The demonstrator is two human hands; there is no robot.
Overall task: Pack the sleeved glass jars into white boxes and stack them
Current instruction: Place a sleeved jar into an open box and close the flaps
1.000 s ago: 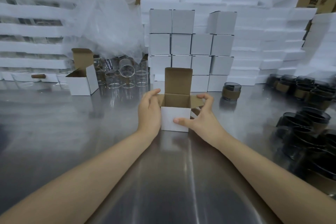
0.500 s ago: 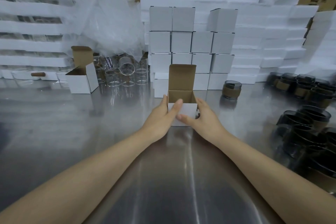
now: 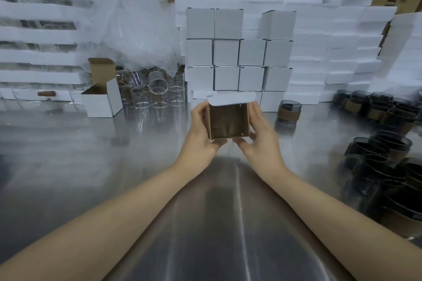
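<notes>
Foam trays [image 3: 34,36] pile up at nine o'clock, far left. A spare box [image 3: 102,102], lid up, stands on the table [image 3: 91,166] at ten o'clock of centre. A crumpled bag [image 3: 137,25] lies behind it, and clear glasses [image 3: 159,96] stand just to its right.

The left hand [image 3: 201,137] grasps the box [image 3: 228,121] by its left wall, fingers curled round the side and thumb at the lower edge. The box sits at centre between both hands, tipped so its brown inside faces the camera and its white flap points to twelve o'clock. Behind it, at twelve o'clock, rises a stack [image 3: 239,52] of closed white boxes. The right hand [image 3: 260,137] grasps the right wall the same way.

A lone jar [image 3: 289,112] in a brown sleeve stands on the table at three o'clock of the box, near the right hand but apart from it. A jar cluster [image 3: 388,143], dark and sleeved, fills four o'clock, far right.
</notes>
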